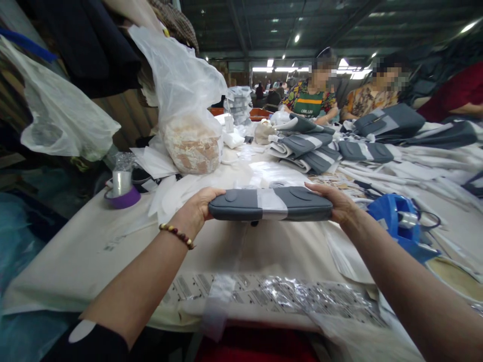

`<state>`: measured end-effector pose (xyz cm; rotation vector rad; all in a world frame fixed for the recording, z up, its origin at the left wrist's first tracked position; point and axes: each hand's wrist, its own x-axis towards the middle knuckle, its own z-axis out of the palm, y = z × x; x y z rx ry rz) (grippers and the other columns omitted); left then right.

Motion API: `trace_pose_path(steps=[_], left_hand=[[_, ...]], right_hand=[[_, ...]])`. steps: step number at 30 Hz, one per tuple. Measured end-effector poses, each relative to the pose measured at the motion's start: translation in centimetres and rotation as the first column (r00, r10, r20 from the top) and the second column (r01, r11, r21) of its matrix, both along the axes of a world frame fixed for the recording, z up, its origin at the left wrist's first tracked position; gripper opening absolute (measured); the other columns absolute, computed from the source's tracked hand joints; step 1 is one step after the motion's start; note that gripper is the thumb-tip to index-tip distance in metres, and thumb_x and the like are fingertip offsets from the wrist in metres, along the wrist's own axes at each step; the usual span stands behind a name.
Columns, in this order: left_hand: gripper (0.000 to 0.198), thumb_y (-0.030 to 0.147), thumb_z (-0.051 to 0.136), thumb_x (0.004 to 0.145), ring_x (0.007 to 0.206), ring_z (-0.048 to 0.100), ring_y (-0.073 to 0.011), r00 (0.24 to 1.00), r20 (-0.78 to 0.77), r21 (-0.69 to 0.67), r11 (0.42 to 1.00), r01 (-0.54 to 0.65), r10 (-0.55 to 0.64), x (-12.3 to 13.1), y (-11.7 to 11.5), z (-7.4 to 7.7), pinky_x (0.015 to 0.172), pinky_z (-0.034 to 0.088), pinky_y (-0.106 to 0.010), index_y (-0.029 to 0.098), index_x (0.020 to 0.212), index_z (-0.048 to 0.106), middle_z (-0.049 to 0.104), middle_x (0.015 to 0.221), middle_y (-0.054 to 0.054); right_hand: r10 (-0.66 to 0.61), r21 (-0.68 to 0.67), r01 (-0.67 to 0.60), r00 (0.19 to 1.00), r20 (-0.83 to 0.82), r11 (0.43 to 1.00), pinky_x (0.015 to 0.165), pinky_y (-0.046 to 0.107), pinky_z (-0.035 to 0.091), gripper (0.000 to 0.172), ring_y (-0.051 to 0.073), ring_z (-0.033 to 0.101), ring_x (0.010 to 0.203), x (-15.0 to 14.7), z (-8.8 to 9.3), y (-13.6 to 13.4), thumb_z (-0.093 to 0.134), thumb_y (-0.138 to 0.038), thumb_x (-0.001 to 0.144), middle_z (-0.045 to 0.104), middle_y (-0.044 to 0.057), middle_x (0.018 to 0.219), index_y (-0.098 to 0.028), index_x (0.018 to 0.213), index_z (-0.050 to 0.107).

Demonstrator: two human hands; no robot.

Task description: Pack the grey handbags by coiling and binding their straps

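Note:
A dark grey bag, flat and leather-like, is held level above the table between my two hands. A translucent whitish strip wraps around its middle. My left hand, with a beaded bracelet on the wrist, grips the left end, thumb on top. At the opposite end my right hand is closed on the bag, its thumb along the upper edge. The fingers beneath are partly hidden by the bag. Below it lies the cream-covered table.
Similar grey bags are piled at the back right. A blue tape dispenser stands near my right forearm. On the left are a purple tape roll and a plastic-wrapped bundle. Co-workers sit across the table.

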<state>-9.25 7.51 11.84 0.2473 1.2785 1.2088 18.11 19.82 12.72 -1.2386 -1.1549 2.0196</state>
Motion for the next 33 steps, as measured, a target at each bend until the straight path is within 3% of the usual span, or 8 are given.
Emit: trace_pose_path(steps=[10, 17, 22, 24, 27, 30, 32, 33], left_hand=[[0.019, 0.011, 0.049, 0.079, 0.042, 0.062, -0.0214, 0.986, -0.013, -0.058, 0.984, -0.167, 0.167, 1.6, -0.1, 0.7, 0.042, 0.054, -0.03, 0.001, 0.09, 0.06, 0.066, 0.056, -0.01], [0.017, 0.015, 0.048, 0.081, 0.048, 0.064, -0.017, 0.959, 0.034, 0.039, 0.959, -0.281, 0.28, 4.0, -2.7, -0.9, 0.05, 0.056, -0.028, 0.008, 0.09, 0.061, 0.068, 0.059, -0.005], [0.017, 0.011, 0.054, 0.075, 0.053, 0.065, -0.0231, 0.985, 0.059, -0.008, 0.987, -0.162, 0.162, 3.6, -3.9, -2.9, 0.057, 0.056, -0.037, 0.001, 0.087, 0.059, 0.068, 0.061, -0.014], [0.022, 0.01, 0.058, 0.068, 0.054, 0.065, -0.023, 0.994, -0.024, 0.067, 0.992, -0.104, 0.106, 2.9, -3.4, -1.8, 0.057, 0.056, -0.037, 0.003, 0.089, 0.059, 0.067, 0.061, -0.011], [0.039, 0.011, 0.064, 0.057, 0.053, 0.063, -0.0216, 0.947, -0.316, 0.255, 0.967, 0.022, 0.062, 2.7, -2.6, 2.9, 0.05, 0.053, -0.032, 0.009, 0.095, 0.059, 0.067, 0.062, -0.005], [0.038, 0.01, 0.057, 0.057, 0.064, 0.066, -0.0242, 0.672, -0.74, 0.233, 0.92, 0.316, -0.044, 5.0, -2.1, 9.0, 0.053, 0.052, -0.031, 0.013, 0.095, 0.062, 0.068, 0.069, -0.004], [0.031, 0.005, 0.053, 0.057, 0.07, 0.066, -0.0263, 0.065, -0.997, 0.003, 0.857, 0.515, -0.035, 8.5, -1.9, 11.8, 0.055, 0.051, -0.031, 0.011, 0.084, 0.066, 0.068, 0.07, -0.009], [0.03, 0.002, 0.055, 0.055, 0.075, 0.066, -0.03, -0.032, -0.999, -0.036, 0.845, 0.533, -0.022, 10.8, -1.8, 12.4, 0.061, 0.052, -0.035, 0.01, 0.08, 0.068, 0.068, 0.069, -0.012]], right_hand=[[-0.061, -0.088, 0.054, 0.994, -0.087, 0.995, 0.063, 0.031, 0.058, 0.021, 0.019, 0.068, 0.057, 0.2, -0.5, 0.3, 0.047, -0.018, 0.085, 0.072, 0.008, 0.067, -0.007, 0.095, 0.062], [-0.149, -0.161, 0.129, 0.982, -0.118, 0.979, 0.061, 0.026, 0.056, 0.02, 0.016, 0.067, 0.055, 1.0, -3.9, -2.8, 0.043, -0.018, 0.088, 0.07, 0.005, 0.062, -0.01, 0.093, 0.061], [-0.103, -0.139, 0.08, 0.981, -0.166, 0.987, 0.056, 0.029, 0.054, 0.025, 0.019, 0.066, 0.055, 0.7, -7.1, -5.2, 0.058, -0.03, 0.082, 0.07, 0.01, 0.067, -0.007, 0.089, 0.063], [-0.097, -0.106, 0.077, 0.973, -0.208, 0.991, 0.059, 0.029, 0.054, 0.028, 0.018, 0.067, 0.059, 0.3, -7.9, -5.7, 0.06, -0.034, 0.08, 0.071, 0.009, 0.073, -0.009, 0.092, 0.064], [-0.034, -0.044, 0.023, 0.961, -0.275, 0.999, 0.073, 0.033, 0.053, 0.041, 0.021, 0.068, 0.078, -1.1, -8.8, -6.8, 0.057, -0.048, 0.08, 0.071, 0.01, 0.09, -0.013, 0.099, 0.065], [-0.024, 0.15, 0.062, 0.969, -0.244, 0.987, 0.093, 0.036, 0.044, 0.05, 0.022, 0.054, 0.113, -3.2, -8.7, -8.2, 0.061, -0.053, 0.075, 0.06, 0.007, 0.123, -0.022, 0.114, 0.06], [-0.046, 0.171, 0.081, 0.979, -0.198, 0.982, 0.094, 0.041, 0.043, 0.054, 0.024, 0.049, 0.119, -4.1, -8.0, -9.0, 0.058, -0.057, 0.075, 0.053, 0.006, 0.131, -0.026, 0.119, 0.056], [-0.044, 0.166, 0.076, 0.981, -0.186, 0.983, 0.09, 0.044, 0.045, 0.054, 0.026, 0.05, 0.117, -4.1, -7.6, -9.2, 0.054, -0.059, 0.076, 0.053, 0.007, 0.13, -0.027, 0.119, 0.056]])
